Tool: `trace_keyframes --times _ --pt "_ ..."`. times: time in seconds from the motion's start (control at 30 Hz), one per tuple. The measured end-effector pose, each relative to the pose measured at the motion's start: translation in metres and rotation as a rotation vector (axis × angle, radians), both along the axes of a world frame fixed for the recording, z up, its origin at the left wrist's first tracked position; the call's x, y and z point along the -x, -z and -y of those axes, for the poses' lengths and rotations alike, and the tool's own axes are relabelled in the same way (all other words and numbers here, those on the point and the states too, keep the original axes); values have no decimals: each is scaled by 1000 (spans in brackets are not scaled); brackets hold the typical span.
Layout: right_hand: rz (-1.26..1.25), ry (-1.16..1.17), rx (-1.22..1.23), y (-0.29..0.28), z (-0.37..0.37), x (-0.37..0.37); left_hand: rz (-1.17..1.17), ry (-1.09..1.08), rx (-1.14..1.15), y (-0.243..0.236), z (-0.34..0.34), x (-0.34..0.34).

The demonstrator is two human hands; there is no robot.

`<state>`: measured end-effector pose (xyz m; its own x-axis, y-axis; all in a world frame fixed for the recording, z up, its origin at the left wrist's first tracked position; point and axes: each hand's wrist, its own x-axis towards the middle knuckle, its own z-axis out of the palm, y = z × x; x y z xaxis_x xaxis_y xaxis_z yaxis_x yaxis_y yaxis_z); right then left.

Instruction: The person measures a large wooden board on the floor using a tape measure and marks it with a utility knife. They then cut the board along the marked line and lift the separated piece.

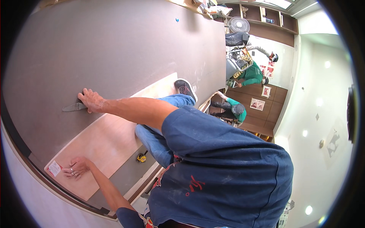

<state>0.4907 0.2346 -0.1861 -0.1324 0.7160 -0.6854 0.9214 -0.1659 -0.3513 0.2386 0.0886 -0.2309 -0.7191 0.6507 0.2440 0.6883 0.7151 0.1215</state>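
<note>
My right hand [91, 101] reaches over a large grey-brown panel [114, 49], its fingers curled around a flat, grey, blade-like tool [74, 108]. That tool lies low over the panel; its exact kind is unclear. Below it my left hand [77, 167], with a ring on one finger, rests on a long pale wooden board [110, 148]. Its fingers are bent loosely and apart, with nothing in them. Beside those fingertips, at the board's end, is a white and red label [54, 168]. The board lies across the panel, passing beneath my jeans-clad legs [152, 140].
A yellow and black tape measure [142, 156] lies between the board and the panel's near edge. My shoe [185, 89] is at the board's far end. Several co-workers, one in a green shirt [251, 74], work beyond the panel near a white fan [239, 25]. A small blue scrap [177, 20] lies on the panel.
</note>
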Motion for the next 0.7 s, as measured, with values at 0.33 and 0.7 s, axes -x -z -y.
trace_keyframes --times 0.33,0.7 --pt "31 -30 37 -5 -2 1 -3 -5 9 7 6 2" --pt "0 -13 37 -17 -8 3 -3 1 -3 -2 1 -1"
